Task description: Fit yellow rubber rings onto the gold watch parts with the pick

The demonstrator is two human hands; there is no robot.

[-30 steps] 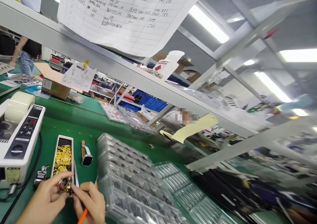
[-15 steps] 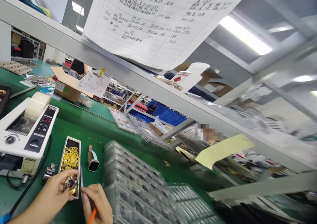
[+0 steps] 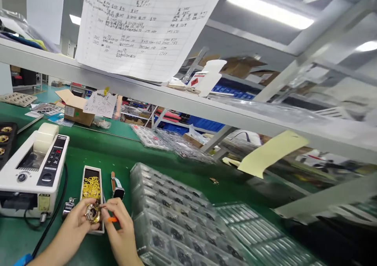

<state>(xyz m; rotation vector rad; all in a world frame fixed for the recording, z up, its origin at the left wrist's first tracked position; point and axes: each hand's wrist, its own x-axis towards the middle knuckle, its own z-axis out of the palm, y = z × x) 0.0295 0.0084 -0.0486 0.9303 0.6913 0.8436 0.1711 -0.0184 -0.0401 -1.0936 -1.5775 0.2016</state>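
My left hand (image 3: 77,218) pinches a round gold-coloured part like a watch case (image 3: 93,213) between thumb and fingers, over the near end of a narrow box (image 3: 100,181). Yellow rings (image 3: 91,187) lie in a heap inside this box. Close on the right, my right hand (image 3: 123,223) grips a slim tool with an orange handle (image 3: 112,219). Its fingertips are at the gold part's right edge; the tool's tip is too small to make out. A wristwatch (image 3: 118,192) with a light strap lies just beyond my right hand. Beside my left hand stands a small metal tally counter (image 3: 68,207).
A tape dispenser (image 3: 50,175) with a cable stands on the left, beside a dark tray (image 3: 8,142) of gold parts. Stacked clear plastic trays (image 3: 176,203) fill the right side. Above the bench runs a shelf beam (image 3: 153,97) with a hanging handwritten sheet (image 3: 138,30).
My right hand has moved up and in, from beside the box to the gold part. My left hand still holds that part. The camera view has shifted and levelled somewhat.
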